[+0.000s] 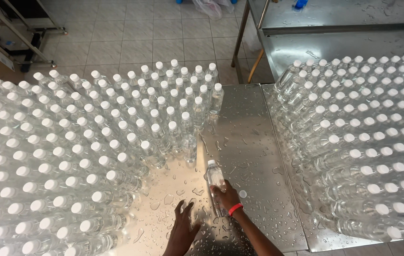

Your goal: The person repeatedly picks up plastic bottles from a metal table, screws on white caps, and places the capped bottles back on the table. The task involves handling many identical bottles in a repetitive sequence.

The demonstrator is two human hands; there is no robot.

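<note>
Bottle (215, 178) in right hand (226, 195), left hand (181, 222) seemingly flat

The right hand (225, 195), wearing a red wristband (235, 209), is gripping a single clear bottle with a white cap (215, 178) standing on the wet steel bench (249, 142). The left hand (183, 225) is resting flat on the bench just beside it, fingers spread. A large block of capped bottles (69, 151) is standing to the left; a second block (368, 142) is standing to the right. Water droplets are covering the bare strip between them.
</note>
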